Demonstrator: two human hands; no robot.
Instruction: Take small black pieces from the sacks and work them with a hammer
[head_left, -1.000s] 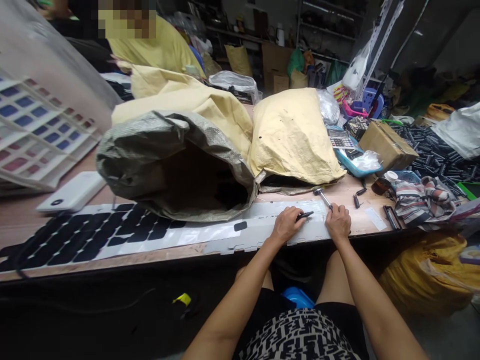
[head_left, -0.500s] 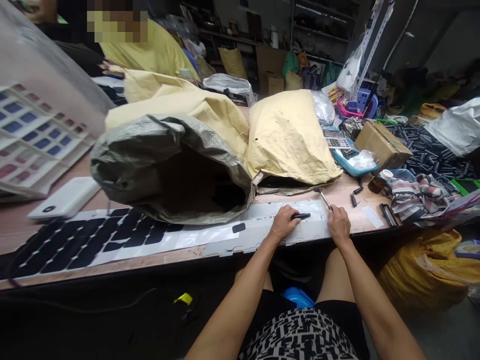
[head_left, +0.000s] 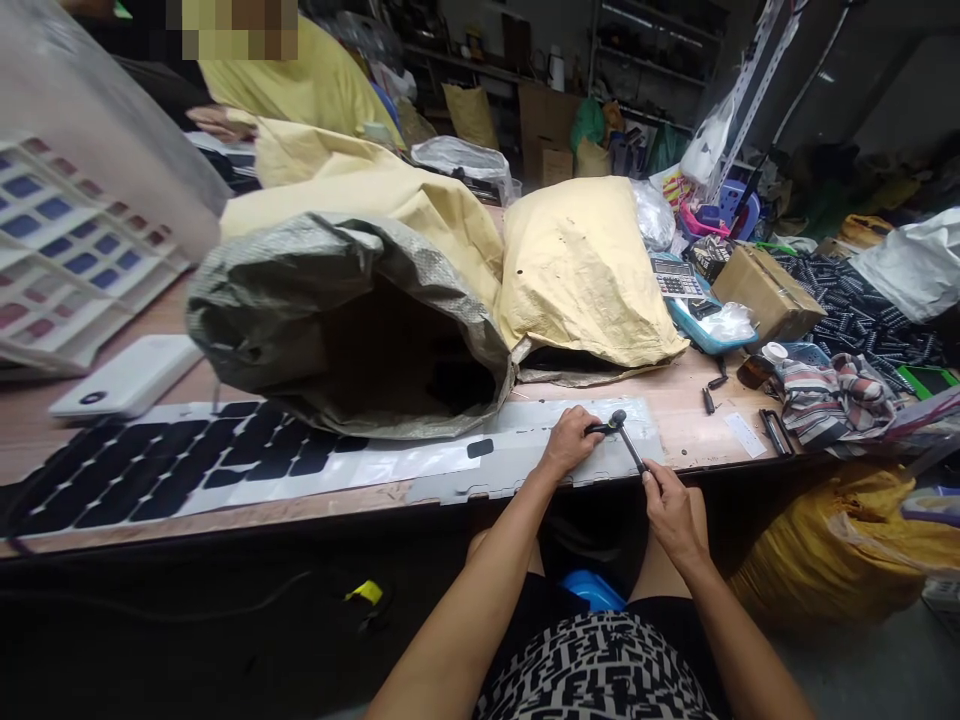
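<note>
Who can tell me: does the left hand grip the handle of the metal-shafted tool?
No, the right hand grips the metal-shafted tool, while the left hand holds a small black piece near the tool's head.

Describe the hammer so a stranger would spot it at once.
Find the pale yellow sack beside the gaping one, then the grey sheet in front. The right hand holds the hammer over that sheet; its slim silvery shaft sets it apart from the black piece in the left hand.

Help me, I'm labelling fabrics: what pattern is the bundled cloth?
The bundled cloth is striped, with pale, dark and reddish stripes; it shows best in the head view.
</note>
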